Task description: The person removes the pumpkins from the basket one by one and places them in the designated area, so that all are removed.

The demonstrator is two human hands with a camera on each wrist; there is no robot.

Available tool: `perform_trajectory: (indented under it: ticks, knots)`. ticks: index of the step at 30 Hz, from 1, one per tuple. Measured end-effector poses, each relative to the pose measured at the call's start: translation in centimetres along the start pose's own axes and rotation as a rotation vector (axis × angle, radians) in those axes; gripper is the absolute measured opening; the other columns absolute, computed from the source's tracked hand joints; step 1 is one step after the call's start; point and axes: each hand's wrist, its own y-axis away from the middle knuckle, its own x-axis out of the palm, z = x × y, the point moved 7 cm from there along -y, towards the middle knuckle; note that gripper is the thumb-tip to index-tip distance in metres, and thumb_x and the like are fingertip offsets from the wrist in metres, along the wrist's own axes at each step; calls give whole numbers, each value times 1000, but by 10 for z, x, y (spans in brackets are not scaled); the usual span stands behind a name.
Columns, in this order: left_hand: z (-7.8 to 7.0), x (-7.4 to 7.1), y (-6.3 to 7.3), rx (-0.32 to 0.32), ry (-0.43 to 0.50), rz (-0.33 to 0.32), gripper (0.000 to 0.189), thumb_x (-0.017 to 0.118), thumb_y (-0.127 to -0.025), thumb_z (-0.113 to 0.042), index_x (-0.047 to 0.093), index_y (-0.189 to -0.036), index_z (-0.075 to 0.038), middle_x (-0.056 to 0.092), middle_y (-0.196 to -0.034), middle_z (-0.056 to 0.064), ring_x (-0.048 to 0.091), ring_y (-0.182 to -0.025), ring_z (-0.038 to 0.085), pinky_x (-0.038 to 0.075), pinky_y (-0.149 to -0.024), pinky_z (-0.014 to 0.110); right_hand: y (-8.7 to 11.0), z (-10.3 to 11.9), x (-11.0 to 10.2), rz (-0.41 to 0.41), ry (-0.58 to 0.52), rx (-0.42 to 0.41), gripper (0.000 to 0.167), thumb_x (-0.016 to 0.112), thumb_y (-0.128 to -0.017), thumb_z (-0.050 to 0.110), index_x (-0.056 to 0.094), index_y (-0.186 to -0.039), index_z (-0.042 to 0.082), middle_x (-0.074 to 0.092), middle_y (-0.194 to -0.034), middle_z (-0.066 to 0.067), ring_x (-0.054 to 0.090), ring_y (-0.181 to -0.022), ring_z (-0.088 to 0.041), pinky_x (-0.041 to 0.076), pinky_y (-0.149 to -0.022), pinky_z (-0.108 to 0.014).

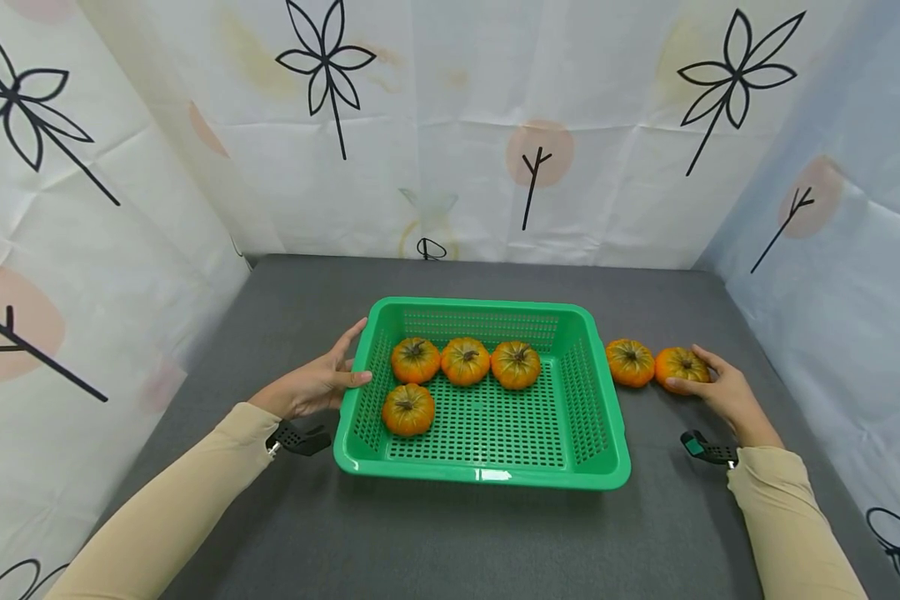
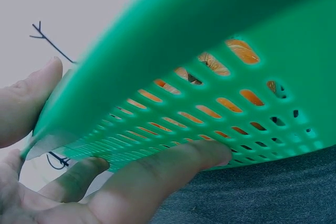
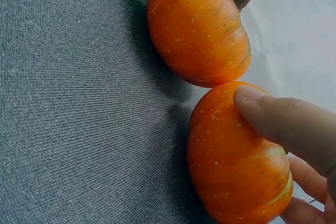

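Observation:
A green plastic basket (image 1: 487,477) with slotted walls stands on the grey table. Inside it, three small orange pumpkins (image 1: 465,361) sit in a row at the back left, and one more pumpkin (image 1: 408,409) lies in front of the leftmost. My left hand (image 1: 318,379) grips the basket's left side, thumb over the rim and fingers against the outer wall (image 2: 210,111). To the right of the basket, my right hand (image 1: 731,398) holds a pumpkin (image 3: 239,166) between thumb and fingers, and it rests on the table. Touching it on the left is another pumpkin (image 1: 630,363), beside the basket's wall.
White cloth (image 1: 450,192) printed with plants hangs behind the table and along both sides. The grey tabletop (image 1: 450,542) extends in front of the basket. Dark wrist devices (image 1: 300,437) sit at both cuffs.

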Motion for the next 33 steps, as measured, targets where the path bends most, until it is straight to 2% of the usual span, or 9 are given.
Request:
perform_trajectory:
  ticks: [6, 14, 24, 33]
  knots:
    - [1, 0, 0, -5, 6, -8, 100, 57, -97, -5, -15, -148, -51, 4, -158, 25, 43, -128, 52, 48, -89, 64, 0, -1, 1, 1, -9, 0, 98, 67, -90, 43, 5, -156, 7, -6, -156, -32, -1, -139, -58, 12, -107, -74]
    - [2, -1, -2, 6, 3, 6, 99, 55, -98, -3, -16, -150, -47, 3, -158, 26, 40, -129, 55, 47, -90, 65, -1, -2, 1, 0, -26, -9, 98, 69, -89, 42, 5, -156, 8, -6, -157, -30, -1, -140, -57, 13, -107, -74]
    - [3, -2, -2, 3, 3, 4, 98, 55, -98, -4, -14, -149, -50, 3, -158, 26, 40, -129, 54, 48, -90, 64, -1, -1, 1, 3, -31, -21, 98, 69, -89, 40, 5, -156, 6, -6, -157, -30, -1, -140, -57, 13, -106, -74]
    - [2, -1, -2, 5, -7, 4, 99, 56, -98, -4, -17, -150, -48, 3, -158, 27, 39, -130, 54, 48, -90, 64, 0, 1, 0, -11, -18, -30, 97, 68, -90, 40, 6, -155, 4, -2, -157, -31, -1, -141, -56, 13, -107, -74]
